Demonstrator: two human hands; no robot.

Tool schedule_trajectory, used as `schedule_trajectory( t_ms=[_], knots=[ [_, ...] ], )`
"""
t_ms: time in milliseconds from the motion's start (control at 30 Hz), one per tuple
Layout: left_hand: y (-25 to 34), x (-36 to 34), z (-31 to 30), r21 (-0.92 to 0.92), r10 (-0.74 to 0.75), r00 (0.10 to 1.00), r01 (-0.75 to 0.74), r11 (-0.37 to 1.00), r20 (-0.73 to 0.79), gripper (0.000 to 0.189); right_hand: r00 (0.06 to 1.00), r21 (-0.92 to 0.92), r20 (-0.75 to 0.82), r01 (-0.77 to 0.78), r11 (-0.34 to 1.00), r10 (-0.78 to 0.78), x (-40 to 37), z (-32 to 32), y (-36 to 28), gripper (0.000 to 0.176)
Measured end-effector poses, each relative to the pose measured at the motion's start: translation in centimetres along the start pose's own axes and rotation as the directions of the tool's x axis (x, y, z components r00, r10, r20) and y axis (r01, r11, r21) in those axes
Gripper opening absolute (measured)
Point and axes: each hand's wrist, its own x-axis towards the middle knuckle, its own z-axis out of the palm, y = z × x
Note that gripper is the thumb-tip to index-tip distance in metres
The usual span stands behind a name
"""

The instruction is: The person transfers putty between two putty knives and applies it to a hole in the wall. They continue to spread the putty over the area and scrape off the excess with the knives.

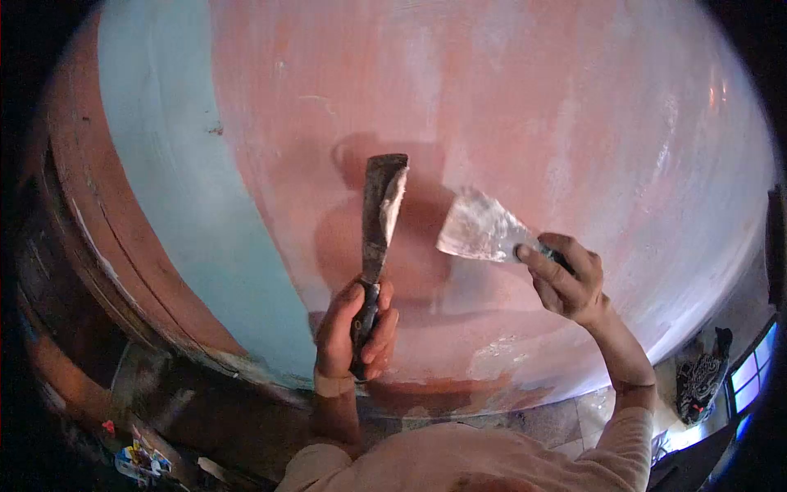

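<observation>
The fingers point(381, 344) of the left hand point(354, 332) are wrapped tight around the dark handle of a narrow putty knife point(377, 230). It stands nearly upright in front of the wall point(590, 115), blade almost edge-on to the camera, with a lump of white filler point(394, 201) along its right side near the tip. The fingers point(537, 264) of the right hand point(574, 287) are closed on the handle of a wide scraper point(479, 232), the forefinger stretched along the handle toward the blade. That blade, smeared white, points left and slightly up, and lies against or very close to the wall, just right of the narrow putty knife and apart from it. The wall is pinkish-red with pale streaks. To its left runs a blue-green band point(176, 189), then a reddish-brown frame point(86, 189). The right forearm comes out of a light sleeve point(623, 443). At the lower right a dark bag point(701, 379) sits beside a lit pane point(754, 373)
</observation>
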Motion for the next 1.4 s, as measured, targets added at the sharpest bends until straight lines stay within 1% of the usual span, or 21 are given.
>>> schedule_trajectory(
  t_ms=[67, 167, 233, 300, 333, 400, 433, 467, 500, 533, 567, 633, 700, 733, 767, 833, 867, 967, 1100, 1300, 1400],
  knots=[
    [-0.7, 0.2, 0.3, -0.088, -0.042, 0.994, 0.05, 0.995, 0.097, 0.03, 0.997, 0.02, -0.076, 0.02, 1.0, -0.019, 1.9, -0.4, -0.2, 0.052],
    [-1.4, -0.1, 0.3, -0.266, -0.088, 0.964, 0.156, 0.951, 0.251, 0.027, 0.989, 0.052, -0.096, 0.118, 0.992, -0.112, 2.6, 0.8, -0.6, 0.052],
    [-1.3, -0.5, 0.2, -0.377, -0.097, 0.939, 0.225, 0.898, 0.329, 0.026, 0.994, 0.081, -0.06, 0.091, 0.993, -0.086, 1.7, 1.4, -0.6, 0.051],
    [-1.2, -0.9, -0.6, -0.391, -0.107, 0.96, 0.206, 0.897, 0.261, 0.027, 0.997, 0.091, -0.035, 0.072, 0.993, -0.07, 0.5, 1.6, -0.6, 0.05],
    [-1.0, -1.1, -0.9, -0.399, -0.114, 0.967, 0.199, 0.895, 0.226, 0.027, 0.999, 0.123, 0.028, 0.015, 0.992, -0.018, -0.5, 1.6, -0.4, 0.05],
    [-0.4, -1.7, -0.9, -0.141, -0.067, 0.991, 0.083, 0.986, 0.118, 0.03, 0.983, 0.173, 0.164, -0.106, 0.979, 0.077, -2.8, 1.0, 0.2, 0.05],
    [0.0, -2.0, -0.9, -0.003, -0.034, 0.997, 0.035, 0.999, 0.069, 0.032, 0.977, 0.218, 0.158, -0.174, 0.96, 0.142, -3.2, 0.7, 0.4, 0.049],
    [0.3, -2.2, -0.9, 0.217, -0.034, 0.999, 0.028, 0.976, 0.024, 0.034, 0.966, 0.26, 0.156, -0.243, 0.934, 0.208, -3.5, 0.0, 0.6, 0.048],
    [0.7, -2.4, -1.0, 0.423, -0.035, 0.999, 0.039, 0.905, -0.018, 0.036, 0.946, 0.297, 0.16, -0.318, 0.9, 0.282, -3.6, -0.8, 0.5, 0.047],
    [1.2, -2.4, -1.3, 0.609, -0.039, 0.998, 0.062, 0.791, -0.052, 0.038, 0.935, 0.255, 0.173, -0.346, 0.903, 0.309, -2.6, -1.8, 0.4, 0.045],
    [2.2, -2.4, -1.7, 0.656, -0.139, 0.99, 0.12, 0.745, -0.023, 0.038, 0.92, 0.209, 0.19, -0.379, 0.901, 0.343, -1.3, -3.2, 0.7, 0.043],
    [4.3, -2.4, -3.2, 0.731, -0.346, 0.938, 0.232, 0.642, 0.006, 0.04, 0.931, -0.028, 0.331, -0.154, 0.988, 0.154, 0.8, -5.5, 2.6, 0.043],
    [5.8, -1.9, -4.9, 0.455, -0.458, 0.878, 0.466, 0.759, -0.135, 0.038, 0.909, -0.23, 0.416, 0.089, 0.969, 0.015, 2.7, -6.9, 3.3, 0.041],
    [5.9, -1.8, -5.2, 0.29, -0.518, 0.834, 0.552, 0.781, -0.193, 0.037, 0.922, -0.29, 0.387, 0.111, 0.95, 0.01, 2.9, -6.9, 3.2, 0.04],
    [5.4, -1.7, -5.5, 0.089, -0.56, 0.828, 0.557, 0.826, 0.011, 0.035, 0.934, -0.206, 0.348, -0.013, 0.978, 0.085, 2.4, -6.5, 2.9, 0.041],
    [4.7, -0.7, -5.9, -0.273, -0.46, 0.789, 0.586, 0.763, 0.408, 0.032, 0.936, -0.034, 0.25, -0.249, 0.968, 0.249, 1.4, -5.4, 2.1, 0.042],
    [4.3, -0.8, -5.3, -0.293, -0.436, 0.798, 0.572, 0.766, 0.416, 0.027, 0.901, -0.006, 0.272, -0.349, 0.937, 0.337, 1.0, -5.2, 1.3, 0.044],
    [2.6, -1.1, -4.3, -0.548, -0.359, 0.806, 0.585, 0.598, 0.47, 0.025, 0.958, -0.193, 0.19, -0.176, 0.965, 0.212, 1.5, -4.6, 0.5, 0.045],
    [1.5, -1.1, -2.4, -0.67, -0.244, 0.835, 0.544, 0.505, 0.493, 0.022, 0.981, -0.269, 0.083, -0.145, 0.952, 0.173, 1.8, -3.6, 0.0, 0.045],
    [0.9, -1.9, -1.1, -0.715, -0.235, 0.846, 0.531, 0.455, 0.478, 0.019, 0.994, -0.325, 0.022, -0.094, 0.941, 0.107, 1.6, -3.2, -0.2, 0.043],
    [0.5, -1.8, -0.6, -0.679, -0.249, 0.818, 0.57, 0.463, 0.518, 0.018, 0.996, -0.311, -0.006, -0.091, 0.946, 0.094, 1.4, -3.3, -0.1, 0.042]
  ],
)
